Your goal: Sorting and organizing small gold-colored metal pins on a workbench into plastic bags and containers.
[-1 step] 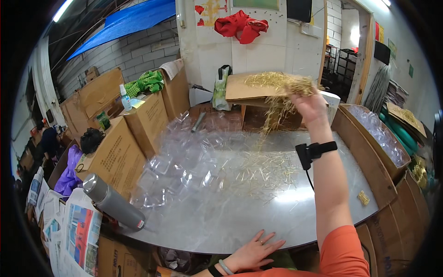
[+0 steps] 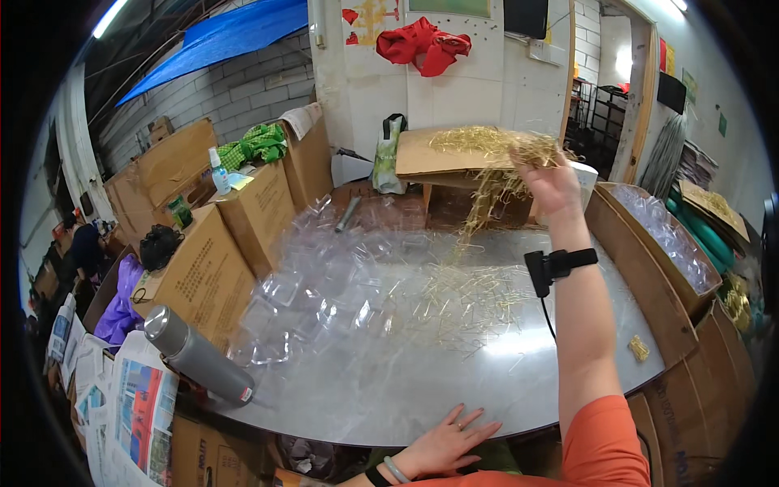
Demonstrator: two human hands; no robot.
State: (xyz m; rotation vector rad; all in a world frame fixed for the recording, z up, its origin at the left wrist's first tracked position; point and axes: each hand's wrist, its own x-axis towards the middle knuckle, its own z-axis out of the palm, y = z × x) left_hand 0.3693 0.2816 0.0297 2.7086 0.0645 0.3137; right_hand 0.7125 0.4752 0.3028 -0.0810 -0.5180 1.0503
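My right hand (image 2: 552,183) is raised at the far side of the table, its fingers closed on a clump of thin gold wire pieces (image 2: 531,151). A tangled strand of them (image 2: 487,199) hangs over the edge of a cardboard sheet (image 2: 418,154), where more gold pieces (image 2: 466,138) lie heaped. Below, loose gold wire pieces (image 2: 475,296) are scattered over the grey tabletop (image 2: 389,398). My left hand (image 2: 446,442) rests at the near table edge with fingers spread, holding nothing. To the left of the scattered wire lie many clear plastic pieces (image 2: 324,300).
A grey thermos (image 2: 199,357) leans at the table's left edge, by cardboard boxes (image 2: 199,264) and newspapers (image 2: 142,414). Cardboard walls (image 2: 637,272) border the right side, next to a box of clear plastic (image 2: 661,235). A small gold bundle (image 2: 639,349) lies near the right edge.
My right hand has shifted slightly to the right, with the gold wire still in its grasp. My left hand stays in place.
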